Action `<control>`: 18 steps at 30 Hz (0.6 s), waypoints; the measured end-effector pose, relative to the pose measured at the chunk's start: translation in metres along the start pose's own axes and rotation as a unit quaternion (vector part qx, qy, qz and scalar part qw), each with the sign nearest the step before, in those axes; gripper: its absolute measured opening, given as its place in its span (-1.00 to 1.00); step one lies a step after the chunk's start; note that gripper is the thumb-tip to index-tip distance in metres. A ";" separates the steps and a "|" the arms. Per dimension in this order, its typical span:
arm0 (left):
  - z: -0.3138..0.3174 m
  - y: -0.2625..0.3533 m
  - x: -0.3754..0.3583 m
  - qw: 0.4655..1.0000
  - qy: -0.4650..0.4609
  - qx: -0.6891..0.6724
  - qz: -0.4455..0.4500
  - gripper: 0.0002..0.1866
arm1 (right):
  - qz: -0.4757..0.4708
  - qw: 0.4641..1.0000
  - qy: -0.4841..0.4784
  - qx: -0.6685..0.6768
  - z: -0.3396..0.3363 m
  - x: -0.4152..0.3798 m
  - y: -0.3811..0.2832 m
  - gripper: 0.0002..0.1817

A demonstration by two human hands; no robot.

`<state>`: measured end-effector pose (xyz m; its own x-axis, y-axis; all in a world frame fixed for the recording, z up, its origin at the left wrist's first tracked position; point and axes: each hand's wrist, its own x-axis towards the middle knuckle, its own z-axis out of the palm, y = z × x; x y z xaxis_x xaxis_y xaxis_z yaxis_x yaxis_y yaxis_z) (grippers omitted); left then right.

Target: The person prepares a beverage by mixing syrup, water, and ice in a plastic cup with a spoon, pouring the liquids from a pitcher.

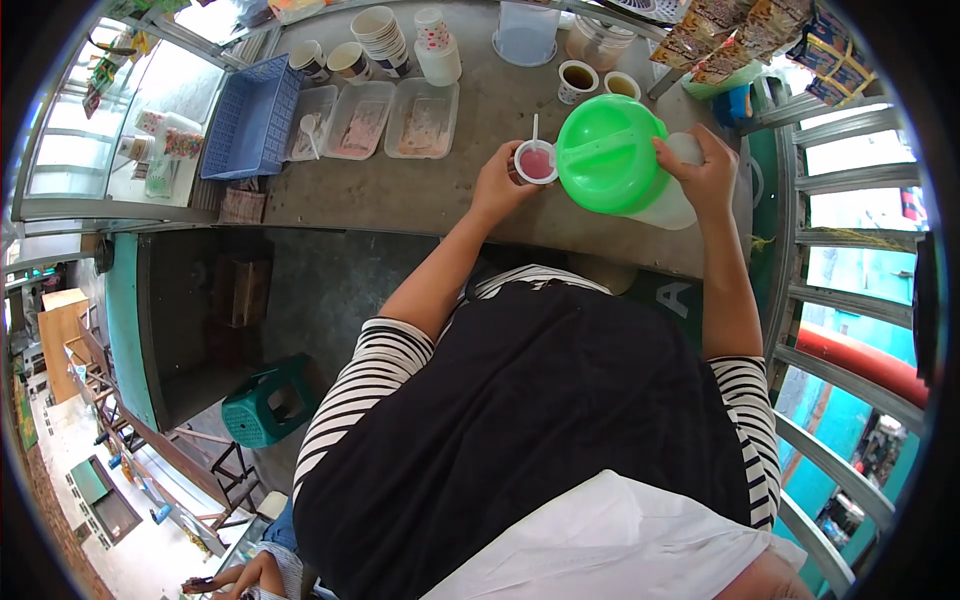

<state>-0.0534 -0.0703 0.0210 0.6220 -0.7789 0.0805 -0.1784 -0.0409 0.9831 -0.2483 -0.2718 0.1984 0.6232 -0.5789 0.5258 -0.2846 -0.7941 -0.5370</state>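
Note:
My left hand [498, 187] is wrapped round a small white cup [536, 163] with pink liquid in it. A white spoon or stirrer [535, 128] stands up out of the cup. With my right hand [708, 172] I grip the handle of a translucent pitcher [672, 208] topped by a bright green lid [612, 150]. The pitcher is tilted towards the cup, its lid edge at the cup's rim. No stream of liquid can be made out between them.
Two cups of brownish liquid [577, 80] stand behind the pitcher. Left on the counter [350, 195] are plastic tubs [421, 120], stacked paper cups [379, 38] and a blue basket [245, 125]. Sachets [735, 40] hang at upper right. A green stool [265, 405] stands below; a person [265, 575] sits lower left.

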 end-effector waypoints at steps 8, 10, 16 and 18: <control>0.004 -0.002 -0.011 0.998 -0.008 -0.048 -0.032 -0.28 | -0.069 0.995 -0.039 -0.063 0.004 0.002 -0.009 -0.49; 0.005 -0.008 -0.010 0.998 -0.008 -0.055 -0.031 -0.29 | -0.074 0.994 -0.043 -0.070 0.006 0.000 -0.011 -0.49; 0.004 -0.009 -0.011 0.998 -0.005 -0.047 -0.044 -0.28 | -0.067 0.994 -0.047 -0.071 0.005 -0.003 -0.007 -0.49; 0.005 -0.011 -0.010 0.998 -0.007 -0.046 -0.045 -0.28 | -0.067 0.995 -0.043 -0.068 0.003 -0.003 -0.006 -0.49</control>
<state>-0.0618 -0.0655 0.0085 0.6217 -0.7832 -0.0098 -0.0522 -0.0539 0.9972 -0.2463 -0.2648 0.1976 0.7205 -0.4537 0.5245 -0.2874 -0.8836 -0.3696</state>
